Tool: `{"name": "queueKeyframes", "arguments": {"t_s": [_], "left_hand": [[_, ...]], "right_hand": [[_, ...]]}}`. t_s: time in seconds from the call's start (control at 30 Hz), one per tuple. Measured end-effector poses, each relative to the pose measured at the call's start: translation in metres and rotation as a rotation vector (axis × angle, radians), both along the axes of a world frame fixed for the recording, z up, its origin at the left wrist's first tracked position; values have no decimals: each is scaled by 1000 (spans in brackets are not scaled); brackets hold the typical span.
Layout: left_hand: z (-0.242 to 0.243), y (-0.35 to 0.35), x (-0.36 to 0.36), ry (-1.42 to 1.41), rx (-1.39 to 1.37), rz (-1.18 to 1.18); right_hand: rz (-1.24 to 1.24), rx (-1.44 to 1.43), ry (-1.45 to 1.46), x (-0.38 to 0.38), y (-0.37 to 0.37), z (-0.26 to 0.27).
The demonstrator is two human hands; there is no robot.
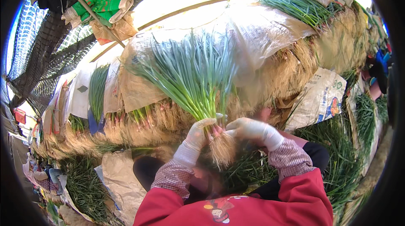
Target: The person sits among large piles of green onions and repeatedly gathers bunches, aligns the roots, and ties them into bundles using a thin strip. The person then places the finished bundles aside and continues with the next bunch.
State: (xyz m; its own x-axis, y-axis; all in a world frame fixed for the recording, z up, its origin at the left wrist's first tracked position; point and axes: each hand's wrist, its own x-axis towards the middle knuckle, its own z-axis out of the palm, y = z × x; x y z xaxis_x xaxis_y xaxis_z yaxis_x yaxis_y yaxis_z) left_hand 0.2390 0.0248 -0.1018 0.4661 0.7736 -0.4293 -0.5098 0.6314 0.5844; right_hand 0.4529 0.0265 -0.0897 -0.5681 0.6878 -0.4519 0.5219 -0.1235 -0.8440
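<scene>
A fanned bunch of green onions [193,77] stands upright in front of me, its long leaves pointing away. My left hand [201,131], in a pale work glove, is closed around the lower stalks just above the pinkish bulbs [217,130]. Below the grip hangs a tuft of pale roots [223,150]. My right hand [250,130], gloved too, has its fingertips at the right side of the bulbs; whether they pinch a stalk is hard to tell. A few stalks [224,99] stand slightly apart on the bunch's right side.
A long, high stack of green onions [284,74], roots facing me, runs across behind the bunch, partly covered by plastic sheeting [253,33]. Loose leaves [329,153] lie around my legs. A printed woven sack [319,99] is at right, another sack [118,175] at left. Other people [50,175] sit far left.
</scene>
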Motion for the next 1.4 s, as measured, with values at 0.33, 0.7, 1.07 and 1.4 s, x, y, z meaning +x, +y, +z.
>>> {"name": "queueKeyframes", "arguments": {"t_s": [0.33, 0.7, 1.07, 1.4], "left_hand": [[-5, -2, -10, 389, -43, 177], [16, -43, -8, 488, 68, 109], [8, -68, -38, -139, -35, 244], [39, -75, -56, -51, 10, -63]], "right_hand": [[-942, -115, 341, 4, 40, -24], [-643, -342, 598, -66, 1, -50], [-920, -414, 1061, -28, -14, -16], [-384, 240, 210, -74, -8, -1]]}}
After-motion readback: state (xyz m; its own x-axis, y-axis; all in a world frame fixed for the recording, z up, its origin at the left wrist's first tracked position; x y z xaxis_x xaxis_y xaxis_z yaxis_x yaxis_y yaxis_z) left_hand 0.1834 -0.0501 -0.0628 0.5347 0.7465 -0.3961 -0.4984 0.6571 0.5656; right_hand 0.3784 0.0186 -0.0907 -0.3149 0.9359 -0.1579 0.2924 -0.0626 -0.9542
